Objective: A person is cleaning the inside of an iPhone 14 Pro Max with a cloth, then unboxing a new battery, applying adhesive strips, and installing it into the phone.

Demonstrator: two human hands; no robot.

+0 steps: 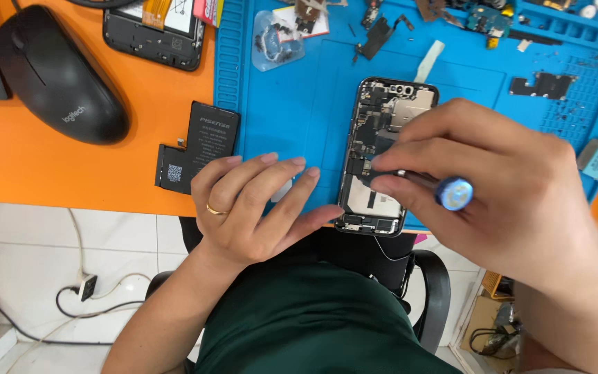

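Right now your right hand (513, 201) is pinched narrow around a slim screwdriver (432, 185), thumb and forefinger closed on the shaft, its blue cap toward your palm and its tip down among the parts of the opened phone (382, 156). Your left hand (254, 204) lies spread and flat at nine o'clock from the phone, holding nothing, its lowest fingertip touching the phone's bottom left corner, a gold ring (214, 209) on one finger. The phone sits face-open on the blue work mat (292, 104), near the desk's front edge. It looks light but fragile: bare boards, thin flex cables and small shields are exposed, so the metal frame along the sides seems the safe place to hold it, not the inside. The screwdriver looks stiff and light, likely to roll if set down. At ten o'clock from your left hand a black battery (205, 142) straddles the mat's edge and the orange desk (70, 173); farther out at ten o'clock rests a black mouse (53, 73).
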